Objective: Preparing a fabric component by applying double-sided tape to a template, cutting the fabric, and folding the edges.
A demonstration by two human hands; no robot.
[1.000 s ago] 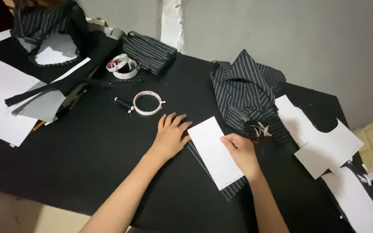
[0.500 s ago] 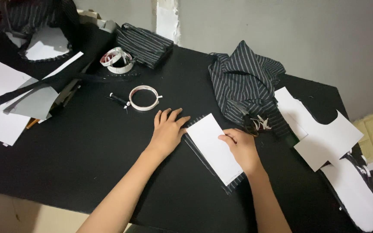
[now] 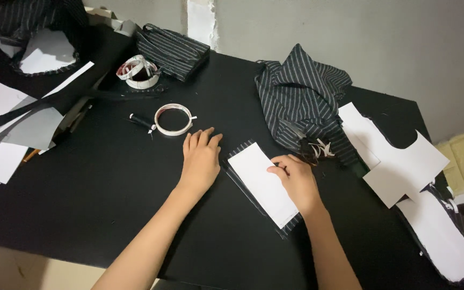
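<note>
Left hand [image 3: 201, 161] is lying flat, fingers spread, holding nothing, pressing the worktop [image 3: 108, 198] just left of the white paper piece [image 3: 263, 183]. Right hand [image 3: 295, 178] is curling its fingers onto that paper, pinning it over the striped fabric strip [image 3: 238, 178]. Looks like alignment; needs a steady hold.

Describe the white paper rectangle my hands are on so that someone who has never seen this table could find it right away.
On the black table, look near the front edge, between the left hand and the right hand. The white paper rectangle lies there at a slant on a slightly larger striped fabric piece, whose edge shows around it. The other white paper pieces to the right are bigger and have curved cut-outs.
</note>
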